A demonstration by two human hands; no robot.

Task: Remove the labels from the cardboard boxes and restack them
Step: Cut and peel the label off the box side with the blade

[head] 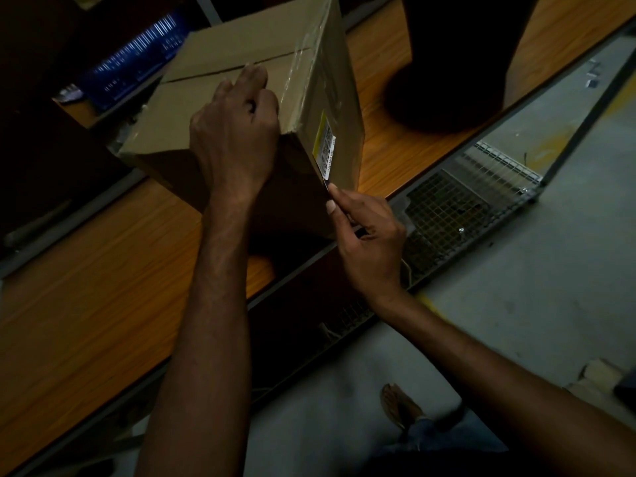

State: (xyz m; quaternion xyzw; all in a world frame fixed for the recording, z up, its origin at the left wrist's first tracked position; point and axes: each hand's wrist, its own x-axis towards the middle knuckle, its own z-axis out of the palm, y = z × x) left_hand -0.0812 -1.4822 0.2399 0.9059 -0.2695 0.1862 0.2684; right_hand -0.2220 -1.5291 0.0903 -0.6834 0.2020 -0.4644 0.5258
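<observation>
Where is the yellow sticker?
In the head view, the yellow label sticks to the right face of the cardboard box. The left hand grips the box beside it; the right hand holds a thin dark tool at its lower end.

Label [326,146] print too small to read — dark thing [327,185] pinched by right hand [370,237] unclear

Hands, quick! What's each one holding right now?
Left hand: grips the cardboard box at its top corner.
Right hand: pinches a thin dark tool at the lower end of the label.
</observation>
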